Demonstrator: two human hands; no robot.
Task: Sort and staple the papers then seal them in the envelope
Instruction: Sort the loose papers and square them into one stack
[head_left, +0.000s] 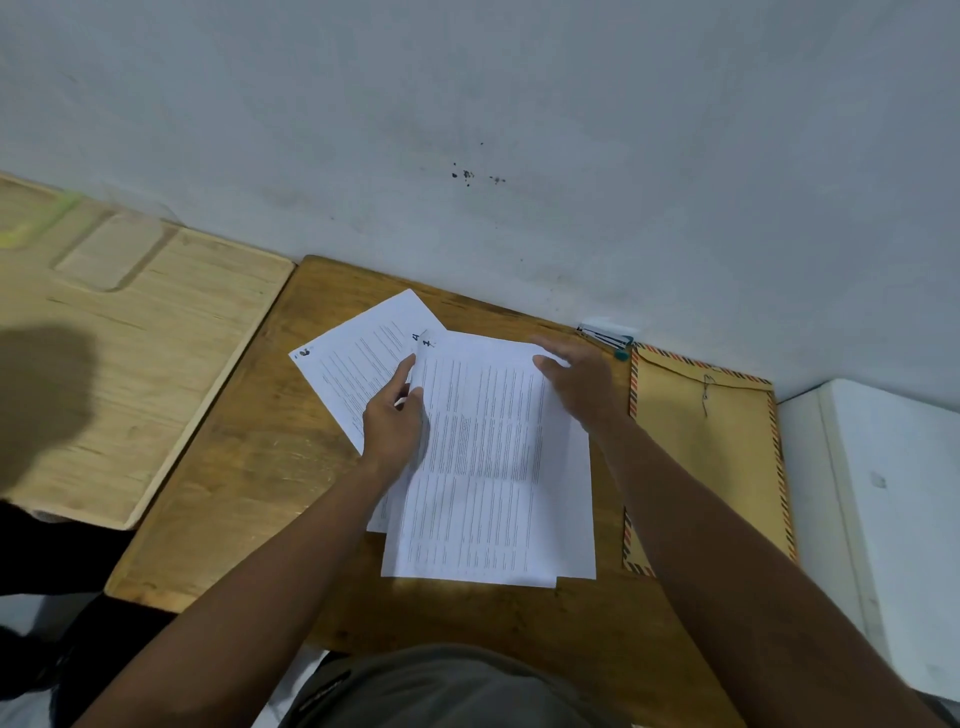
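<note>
The small blue-and-silver stapler (608, 336) is half hidden behind the right hand (579, 387), fingers spread flat on white printed papers (483, 457); a sheet edge is pinched by the left hand (395, 421); the brown striped-edge envelope (711, 457) lies flat on the wooden table (249, 467).

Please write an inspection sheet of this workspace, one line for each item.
Surface: brown wooden desk against a grey wall.
Job's things: printed papers fanned out, unstapled; stapler at the wall; brown envelope flat, to the right of the papers.
Clutter: nothing seen.
Grippers: left hand pinches the edge of a sheet; right hand rests flat on the papers' top right corner.
Cables: nothing seen.
Surroundings: lighter wooden board to the left, white box to the right.
</note>
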